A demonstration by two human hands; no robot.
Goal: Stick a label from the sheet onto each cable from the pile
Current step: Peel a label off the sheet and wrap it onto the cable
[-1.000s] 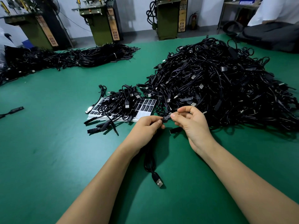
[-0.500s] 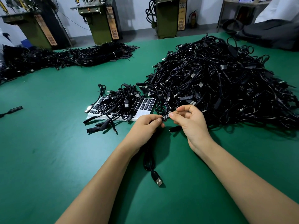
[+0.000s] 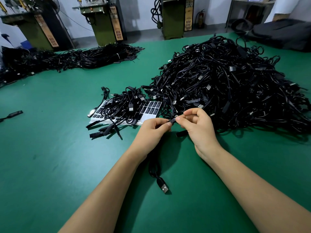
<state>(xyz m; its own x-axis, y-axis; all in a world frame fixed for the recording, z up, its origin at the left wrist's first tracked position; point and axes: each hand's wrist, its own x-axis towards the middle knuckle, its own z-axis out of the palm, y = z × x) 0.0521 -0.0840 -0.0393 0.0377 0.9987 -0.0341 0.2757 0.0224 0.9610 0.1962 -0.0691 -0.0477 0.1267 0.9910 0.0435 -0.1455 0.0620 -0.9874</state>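
Both hands meet over the green table in front of the big pile of black cables [image 3: 227, 84]. My left hand [image 3: 151, 130] and my right hand [image 3: 198, 126] pinch the two ends of a small black label [image 3: 172, 119] with white print, wrapped on one cable's inline block. That cable [image 3: 154, 165] hangs from under my left hand and ends in a USB plug [image 3: 163, 186] lying on the table. The label sheet [image 3: 151, 109] lies to the left, partly covered by a small heap of cables [image 3: 124, 106].
A long second heap of cables [image 3: 67, 59] runs along the table's far left. One loose cable end [image 3: 12, 114] lies at the left edge. Green machines [image 3: 104, 19] stand beyond the table, and a dark bag [image 3: 282, 34] sits far right.
The hands have hardly shifted; both keep pinching the label on the cable. The view has tilted slightly.
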